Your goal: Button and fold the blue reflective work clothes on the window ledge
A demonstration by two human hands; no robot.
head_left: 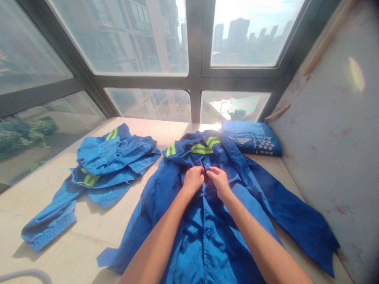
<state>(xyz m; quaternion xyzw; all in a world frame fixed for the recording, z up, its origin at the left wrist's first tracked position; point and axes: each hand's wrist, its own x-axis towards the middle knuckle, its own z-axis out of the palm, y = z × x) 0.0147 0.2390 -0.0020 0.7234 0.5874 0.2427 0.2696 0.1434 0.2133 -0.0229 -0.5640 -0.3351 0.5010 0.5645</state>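
A blue work jacket [189, 240] with yellow-green and grey reflective strips lies front up before me, its sleeves spread to both sides. My left hand [194, 178] has its fingers closed on the jacket's front edge, below the collar. Just to the right, my right hand [219, 180] pinches the opposite edge of the front between thumb and fingers. A small dark gap shows between the two edges. Lower down the placket, a button [208, 232] is visible. Whatever lies right under my fingertips is too small to make out.
Left of the jacket lies a second, crumpled blue garment [100, 156] with reflective strips. A blue printed bag or packet [257, 138] rests at the back right. Windows [148, 104] border the pale tabletop [97, 225]; a papered wall [331, 157] stands right. A grey curved tube [26, 272] shows lower left.
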